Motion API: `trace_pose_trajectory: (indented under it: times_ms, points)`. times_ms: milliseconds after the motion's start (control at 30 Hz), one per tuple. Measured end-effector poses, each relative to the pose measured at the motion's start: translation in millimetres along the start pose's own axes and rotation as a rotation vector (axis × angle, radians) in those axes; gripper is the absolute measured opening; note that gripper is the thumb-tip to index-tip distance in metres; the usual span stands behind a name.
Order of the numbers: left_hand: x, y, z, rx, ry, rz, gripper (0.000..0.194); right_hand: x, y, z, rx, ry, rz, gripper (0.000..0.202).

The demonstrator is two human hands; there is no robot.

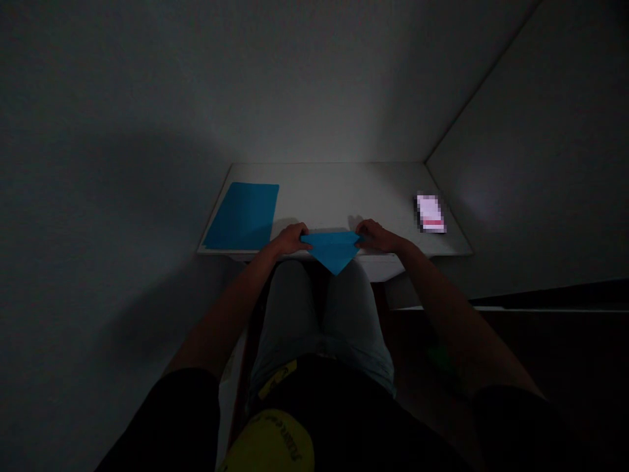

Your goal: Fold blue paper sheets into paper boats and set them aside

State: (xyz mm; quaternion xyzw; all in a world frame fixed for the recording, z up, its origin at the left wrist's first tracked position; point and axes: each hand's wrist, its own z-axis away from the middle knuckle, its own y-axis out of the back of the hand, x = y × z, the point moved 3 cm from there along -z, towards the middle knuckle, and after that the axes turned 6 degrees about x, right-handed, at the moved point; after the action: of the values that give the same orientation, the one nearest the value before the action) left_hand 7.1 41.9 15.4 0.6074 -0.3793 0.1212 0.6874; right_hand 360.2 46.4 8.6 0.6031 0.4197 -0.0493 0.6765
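Note:
A blue folded sheet of paper (334,250), triangular with its point toward me, hangs over the front edge of the white table. My left hand (293,238) pinches its left corner between thumb and fingers. At the opposite corner, my right hand (372,235) grips the paper in the same way. The long upper edge of the paper runs between both hands. The finer folds are too dim to make out.
On the left of the white table (339,190) lies a flat blue sheet or stack of sheets (246,216). A phone-like object with a bright, pixelated screen (431,213) rests on the right. Walls stand behind the table and at its right side.

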Motion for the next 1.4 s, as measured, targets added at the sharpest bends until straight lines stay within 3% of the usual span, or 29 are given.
trace_pose_trajectory:
  times_ms: [100,200,367,600,833,1000,1167,1400]
  points:
    - [2.5,-2.1,10.2,0.023,-0.006,0.084,0.031,-1.8,-0.2,3.1,0.036,-0.002,-0.088,0.059]
    - [6.7,-5.3,22.6,0.08,-0.055,0.188,0.026,-5.4,0.4,7.3,0.102,0.058,-0.098,0.046]
    - [8.9,-11.7,38.3,0.176,-0.103,0.311,0.055,-12.9,-3.7,15.8,0.2,0.114,-0.139,0.029]
    - [8.7,-16.8,46.4,0.202,-0.301,0.079,0.017,-27.2,-13.6,38.8,0.254,0.117,-0.11,0.014]
    - [12.0,-26.5,76.5,0.29,-0.374,-0.137,0.037,-41.3,-28.9,72.2,0.317,0.189,0.151,0.031]
    - [17.3,-34.6,90.8,0.344,-0.366,-0.139,0.03,-46.7,-41.2,81.0,0.372,0.172,0.233,0.035]
    - [20.5,-34.8,80.3,0.38,-0.235,-0.031,0.013,-46.2,-36.8,69.4,0.41,0.08,0.113,0.017]
    - [27.0,-24.8,22.4,0.459,0.013,0.452,0.021,-35.7,-19.0,28.8,0.581,-0.145,-0.289,0.035]
